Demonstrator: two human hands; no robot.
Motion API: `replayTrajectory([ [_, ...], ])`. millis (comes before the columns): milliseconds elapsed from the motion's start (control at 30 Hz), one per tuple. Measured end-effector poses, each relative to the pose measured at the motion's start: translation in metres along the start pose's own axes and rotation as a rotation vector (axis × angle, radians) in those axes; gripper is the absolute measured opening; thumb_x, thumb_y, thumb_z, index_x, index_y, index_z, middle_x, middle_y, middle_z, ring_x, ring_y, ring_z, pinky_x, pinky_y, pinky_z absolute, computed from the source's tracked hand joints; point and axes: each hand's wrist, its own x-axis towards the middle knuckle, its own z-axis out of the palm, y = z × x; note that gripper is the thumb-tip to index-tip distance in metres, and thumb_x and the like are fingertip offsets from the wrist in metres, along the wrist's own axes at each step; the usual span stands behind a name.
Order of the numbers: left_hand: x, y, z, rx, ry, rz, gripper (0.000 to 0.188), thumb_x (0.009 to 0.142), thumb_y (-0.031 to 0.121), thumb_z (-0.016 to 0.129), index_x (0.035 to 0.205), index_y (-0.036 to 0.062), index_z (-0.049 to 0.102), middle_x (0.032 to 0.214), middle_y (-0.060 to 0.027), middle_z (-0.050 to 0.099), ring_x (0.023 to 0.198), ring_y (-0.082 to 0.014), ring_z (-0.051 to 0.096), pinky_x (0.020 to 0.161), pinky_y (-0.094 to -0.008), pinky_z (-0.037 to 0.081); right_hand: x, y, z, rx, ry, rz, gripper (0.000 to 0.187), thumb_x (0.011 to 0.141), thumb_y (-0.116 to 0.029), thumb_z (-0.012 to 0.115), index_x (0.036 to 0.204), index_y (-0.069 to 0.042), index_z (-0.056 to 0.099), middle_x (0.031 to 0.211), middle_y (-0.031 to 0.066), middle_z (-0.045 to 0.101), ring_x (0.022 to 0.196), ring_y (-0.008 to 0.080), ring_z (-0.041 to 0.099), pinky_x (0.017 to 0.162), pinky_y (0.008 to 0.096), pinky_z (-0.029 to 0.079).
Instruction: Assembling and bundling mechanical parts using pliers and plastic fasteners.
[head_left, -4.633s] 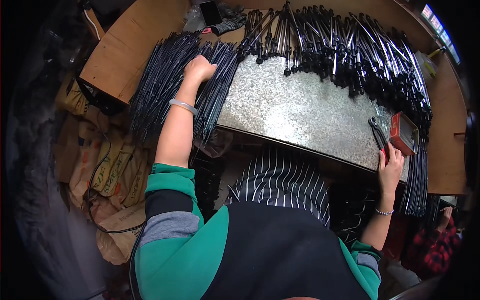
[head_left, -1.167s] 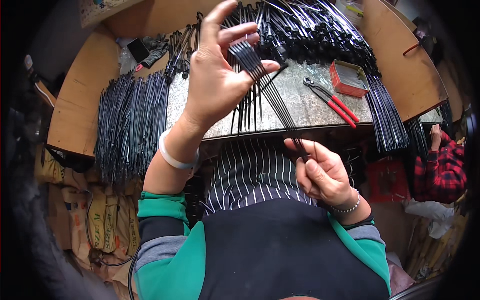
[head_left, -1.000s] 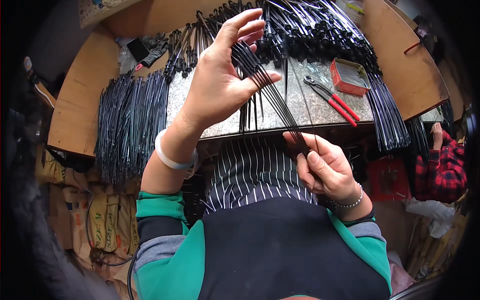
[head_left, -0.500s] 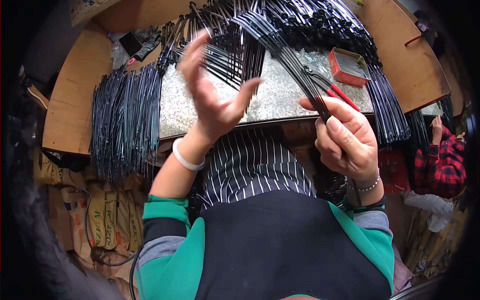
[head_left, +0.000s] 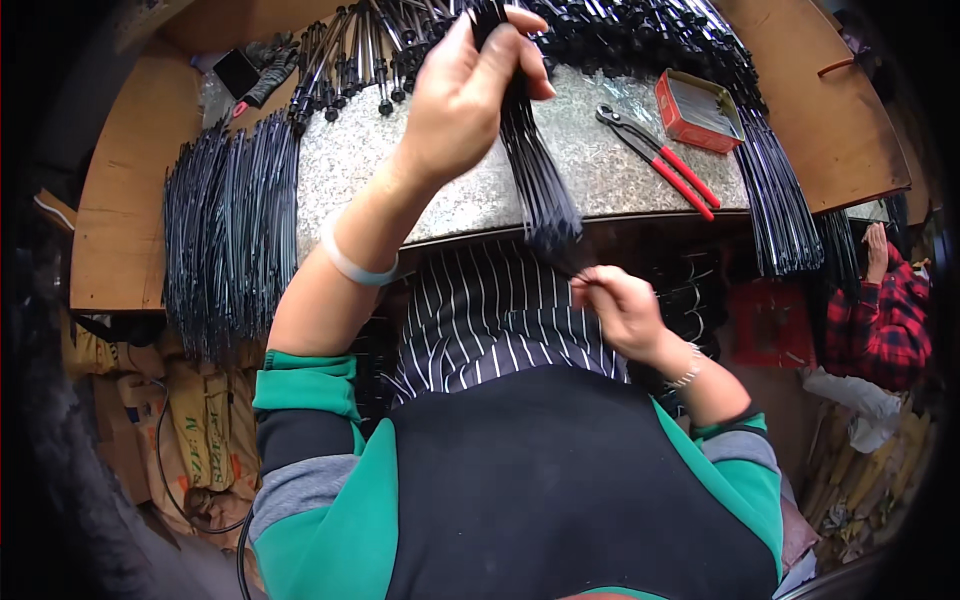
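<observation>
My left hand is raised over the far part of the speckled worktop, its fingers wrapped round the upper part of a bundle of thin black rods. The rods slope down toward me and fan a little past the worktop's near edge. At their lower end my right hand pinches the dark tips together, above my striped apron. That hand and the rod ends are slightly blurred. Red-handled pliers lie on the worktop to the right of the bundle, touched by neither hand.
Black rods hang over the edge at left and right. Shafts with black fittings are heaped at the back. A red tin stands by the pliers. A dark glove lies far left. Another person's checked sleeve shows at right.
My left hand, spread and without the rods before, has moved up and closed round the bundle. My right hand has dropped toward me and left, and the rods now slope the other way.
</observation>
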Motion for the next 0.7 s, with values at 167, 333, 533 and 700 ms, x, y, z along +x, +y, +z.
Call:
replayTrajectory([
  [167, -0.031, -0.044, -0.003, 0.343, -0.13, -0.067, 0.013, 0.093, 0.009, 0.046, 0.098, 0.002, 0.055, 0.085, -0.0077, 0.063, 0.084, -0.0148, 0.062, 0.078, -0.0276, 0.048, 0.01, 0.099, 0.025, -0.424, 0.022, 0.073, 0.015, 0.083, -0.009, 0.055, 0.093, 0.001, 0.059, 0.082, 0.0183, 0.062, 0.075, 0.0348, 0.06, 0.07, 0.0399, 0.049],
  [333, -0.044, -0.033, -0.018, 0.598, -0.241, -0.103, 0.014, 0.092, 0.007, 0.048, 0.098, -0.0009, 0.057, 0.097, -0.0104, 0.062, 0.095, -0.0164, 0.059, 0.085, -0.0282, 0.046, 0.035, 0.019, -0.015, -0.601, -0.232, 0.184, 0.018, 0.082, -0.016, 0.061, 0.088, 0.0, 0.062, 0.077, 0.0178, 0.063, 0.069, 0.0292, 0.061, 0.063, 0.0335, 0.048],
  [533, -0.045, -0.031, -0.016, 0.964, -0.222, 0.162, 0.021, 0.084, 0.004, 0.058, 0.104, 0.0044, 0.062, 0.085, -0.0081, 0.058, 0.078, -0.0192, 0.057, 0.076, -0.0278, 0.045, 0.112, 0.005, -0.034, -0.398, 0.02, 0.023, 0.021, 0.078, -0.013, 0.068, 0.095, -0.001, 0.064, 0.078, 0.0049, 0.06, 0.064, 0.013, 0.058, 0.057, 0.0244, 0.046],
  [700, -0.053, -0.032, -0.014, 0.804, -0.157, 0.143, 0.029, 0.078, 0.005, 0.064, 0.106, 0.0102, 0.063, 0.08, -0.0074, 0.051, 0.066, -0.0195, 0.051, 0.062, -0.0279, 0.044, 0.145, 0.031, -0.012, -0.422, -0.03, -0.316, 0.025, 0.078, -0.022, 0.068, 0.1, -0.01, 0.064, 0.085, 0.0101, 0.059, 0.073, 0.0255, 0.06, 0.064, 0.0328, 0.049],
])
